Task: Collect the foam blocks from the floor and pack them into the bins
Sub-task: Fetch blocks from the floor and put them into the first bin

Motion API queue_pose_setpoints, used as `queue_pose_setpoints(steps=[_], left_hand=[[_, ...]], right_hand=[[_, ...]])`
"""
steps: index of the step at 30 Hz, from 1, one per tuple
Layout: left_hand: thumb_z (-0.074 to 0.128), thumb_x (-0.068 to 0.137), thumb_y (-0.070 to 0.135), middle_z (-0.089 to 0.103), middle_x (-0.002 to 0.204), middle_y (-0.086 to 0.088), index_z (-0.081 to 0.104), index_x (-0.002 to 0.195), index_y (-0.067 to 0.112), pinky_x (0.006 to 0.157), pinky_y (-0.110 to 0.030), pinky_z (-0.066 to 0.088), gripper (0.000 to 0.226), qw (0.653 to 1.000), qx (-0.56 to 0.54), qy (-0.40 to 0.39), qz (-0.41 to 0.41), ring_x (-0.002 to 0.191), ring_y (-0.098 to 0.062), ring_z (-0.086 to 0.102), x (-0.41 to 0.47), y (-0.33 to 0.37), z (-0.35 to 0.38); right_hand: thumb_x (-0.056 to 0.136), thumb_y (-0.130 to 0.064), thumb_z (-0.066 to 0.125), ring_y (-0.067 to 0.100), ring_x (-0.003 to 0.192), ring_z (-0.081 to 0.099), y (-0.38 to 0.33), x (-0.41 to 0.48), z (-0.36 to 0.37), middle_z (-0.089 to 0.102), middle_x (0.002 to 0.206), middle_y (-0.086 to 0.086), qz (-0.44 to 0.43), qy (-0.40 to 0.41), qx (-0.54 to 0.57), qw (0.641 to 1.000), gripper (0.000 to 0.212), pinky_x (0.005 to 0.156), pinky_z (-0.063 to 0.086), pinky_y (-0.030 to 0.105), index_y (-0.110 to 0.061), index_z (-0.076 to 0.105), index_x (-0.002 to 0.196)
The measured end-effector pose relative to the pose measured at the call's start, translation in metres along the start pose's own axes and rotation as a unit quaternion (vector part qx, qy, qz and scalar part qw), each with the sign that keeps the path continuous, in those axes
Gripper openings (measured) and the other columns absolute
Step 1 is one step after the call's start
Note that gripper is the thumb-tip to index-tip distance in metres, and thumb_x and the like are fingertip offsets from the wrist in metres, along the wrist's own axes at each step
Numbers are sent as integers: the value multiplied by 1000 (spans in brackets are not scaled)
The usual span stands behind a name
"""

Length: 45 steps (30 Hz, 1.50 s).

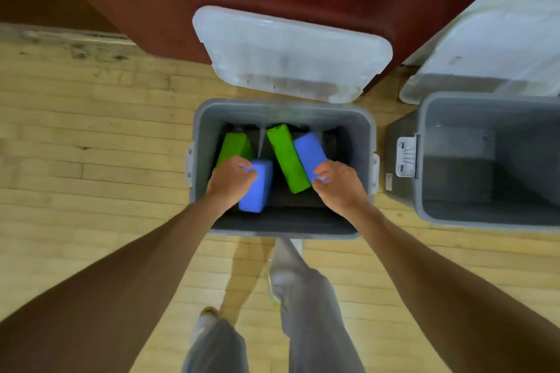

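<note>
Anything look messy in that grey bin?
Only untidy: in the bin, the left green block and the right green block lean at opposite slants, not flat. The left hand grips the left blue block, the right hand the right blue block, both tilted.

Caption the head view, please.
Left hand and right hand hold blue foam blocks, one each, in a gray bin beside two green foam blocks.

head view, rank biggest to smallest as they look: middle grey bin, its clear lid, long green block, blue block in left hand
1. middle grey bin
2. clear lid, slightly smaller
3. long green block and blue block in left hand: alike, unranked
</note>
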<state>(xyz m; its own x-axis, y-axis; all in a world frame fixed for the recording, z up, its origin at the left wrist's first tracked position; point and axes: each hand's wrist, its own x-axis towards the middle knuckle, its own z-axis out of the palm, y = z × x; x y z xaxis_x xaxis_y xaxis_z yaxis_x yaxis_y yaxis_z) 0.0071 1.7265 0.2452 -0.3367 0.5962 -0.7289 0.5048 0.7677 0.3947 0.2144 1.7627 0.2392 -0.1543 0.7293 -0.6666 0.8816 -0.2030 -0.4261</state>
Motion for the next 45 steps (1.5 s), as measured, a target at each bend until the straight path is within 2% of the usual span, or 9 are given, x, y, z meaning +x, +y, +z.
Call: queue_pose_setpoints(steps=[5, 9, 12, 19, 25, 31, 38, 43, 45], left_hand=[[59, 91, 21, 65, 113, -6, 65, 114, 12, 78, -23, 42, 26, 999, -29, -30, 18, 104, -23, 60, -126, 27, -96], [58, 88, 24, 60, 95, 4, 63, 96, 27, 73, -27, 47, 10, 997, -67, 22, 25, 85, -16, 59, -228, 20, -164], [61, 82, 28, 62, 80, 6, 60, 79, 33, 68, -29, 50, 7, 986, -139, 79, 36, 74, -17, 60, -298, -7, -201], [59, 90, 20, 64, 85, 0, 61, 79, 28, 75, -27, 47, 13, 951, -186, 246, -13, 83, -22, 61, -455, -160, -238], [58, 90, 18, 61, 87, 2, 66, 87, 19, 68, -20, 40, 9, 914, -201, 348, -51, 79, -14, 57, -617, -332, -198], [60, 90, 19, 63, 87, -4, 70, 93, 11, 72, -26, 42, 13, 833, -267, 445, -194, 80, -20, 59, -798, -506, -108], [58, 92, 25, 63, 88, 3, 68, 94, 17, 71, -26, 43, 13, 727, -347, 491, -332, 79, -11, 58, -938, -629, -9], [53, 95, 33, 62, 92, 9, 63, 97, 24, 64, -16, 39, 13, 648, -451, 465, -401, 82, -1, 56, -971, -698, 65], [52, 96, 31, 62, 95, 7, 62, 101, 21, 67, -17, 41, 15, 609, -503, 449, -418, 86, -4, 57, -977, -730, 87]], right_hand=[[91, -25, 56, 25, 115, 57, -87, -89, -66, 63, 122, 7, -73, -127, -92, 985, 32, 95, 48, 38, -13, 62, 120], [91, -25, 57, 22, 114, 58, -159, -164, -93, 65, 120, 4, -158, -139, -140, 968, 28, 92, 45, 30, -15, 64, 116], [91, -23, 57, 23, 109, 61, -214, -218, -89, 68, 114, 6, -240, -130, -149, 950, 27, 93, 48, 33, -12, 65, 113], [91, -24, 55, 18, 105, 59, -312, -358, -12, 66, 111, 2, -399, -147, -214, 879, 24, 93, 47, 31, -14, 64, 112], [92, -28, 53, 13, 99, 56, -331, -519, 123, 61, 106, -3, -536, -191, -311, 761, 22, 81, 42, 24, -17, 64, 108], [89, -30, 57, 15, 94, 59, -333, -704, 296, 61, 99, -4, -656, -266, -351, 613, 21, 84, 44, 27, -18, 68, 103], [90, -31, 59, 16, 97, 60, -320, -864, 454, 63, 102, -3, -684, -360, -418, 478, 21, 86, 46, 29, -19, 67, 105], [91, -33, 59, 11, 92, 59, -295, -900, 560, 64, 102, -4, -640, -417, -477, 436, 23, 80, 46, 24, -19, 65, 108], [90, -31, 60, 10, 91, 58, -287, -909, 610, 62, 99, -6, -602, -441, -495, 444, 24, 79, 45, 22, -17, 64, 110]])
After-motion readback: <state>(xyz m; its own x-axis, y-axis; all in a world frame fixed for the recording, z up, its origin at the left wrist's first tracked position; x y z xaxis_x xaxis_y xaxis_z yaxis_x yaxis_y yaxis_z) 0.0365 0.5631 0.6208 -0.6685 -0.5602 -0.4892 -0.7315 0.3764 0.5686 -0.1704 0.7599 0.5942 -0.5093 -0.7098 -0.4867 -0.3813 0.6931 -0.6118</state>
